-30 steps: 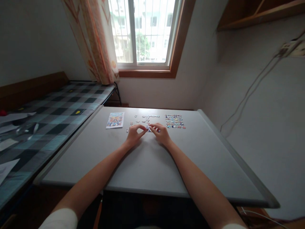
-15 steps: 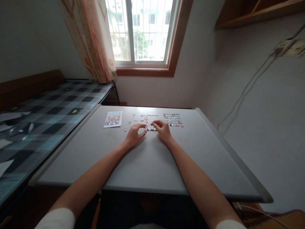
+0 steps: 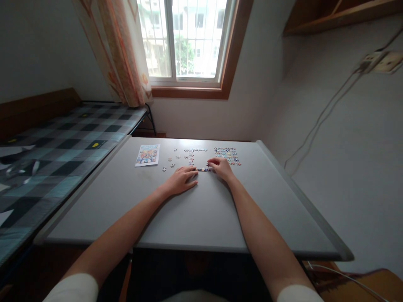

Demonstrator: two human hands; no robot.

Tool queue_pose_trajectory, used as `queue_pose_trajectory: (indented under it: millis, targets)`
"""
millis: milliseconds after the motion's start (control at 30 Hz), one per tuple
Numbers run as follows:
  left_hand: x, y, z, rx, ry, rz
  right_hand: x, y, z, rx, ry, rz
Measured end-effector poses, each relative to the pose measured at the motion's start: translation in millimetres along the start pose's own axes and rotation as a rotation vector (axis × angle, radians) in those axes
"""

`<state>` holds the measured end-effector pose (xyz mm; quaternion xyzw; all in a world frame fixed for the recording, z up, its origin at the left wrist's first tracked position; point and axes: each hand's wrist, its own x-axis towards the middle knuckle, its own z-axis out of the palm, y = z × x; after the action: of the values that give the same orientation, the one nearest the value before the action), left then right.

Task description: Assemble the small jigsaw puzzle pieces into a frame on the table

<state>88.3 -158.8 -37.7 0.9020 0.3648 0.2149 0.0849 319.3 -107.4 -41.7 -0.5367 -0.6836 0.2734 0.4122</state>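
Note:
A joined edge of jigsaw pieces (image 3: 191, 157) forms a left side, a far strip and a near row on the white table. My left hand (image 3: 181, 180) lies on the tabletop with fingers stretched and thumb apart, its fingertips on the near row's left corner. Over the right end of that row, my right hand (image 3: 221, 168) pinches a small dark puzzle piece (image 3: 208, 164) between thumb and fingers. Loose puzzle pieces (image 3: 178, 157) are scattered left of the edge. Just beyond my right hand sits a block of closely laid pieces (image 3: 227, 155).
A printed picture sheet (image 3: 147, 155) lies at the table's (image 3: 204, 218) far left. Alongside stands a bed with a checked cover (image 3: 116, 119). A window (image 3: 195, 46) is ahead, and cables (image 3: 321, 121) hang on the right wall.
My right hand has moved right along the near row with the piece. My left hand has flattened from a curved grasp onto the row's left end. The view has shifted slightly.

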Motion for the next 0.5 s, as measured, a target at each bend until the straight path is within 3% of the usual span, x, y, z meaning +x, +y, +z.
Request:
queue_pose_trajectory:
  millis: [233, 500]
  targets:
    - [0.3, -1.4, 0.8, 0.000, 0.014, 0.006, -0.3, 4.3, -3.9, 0.044, -0.076, 0.036]
    - [0.6, -1.6, 1.3, 0.011, 0.016, 0.000, -1.0, 1.6, -1.0, -0.089, -0.075, -0.027]
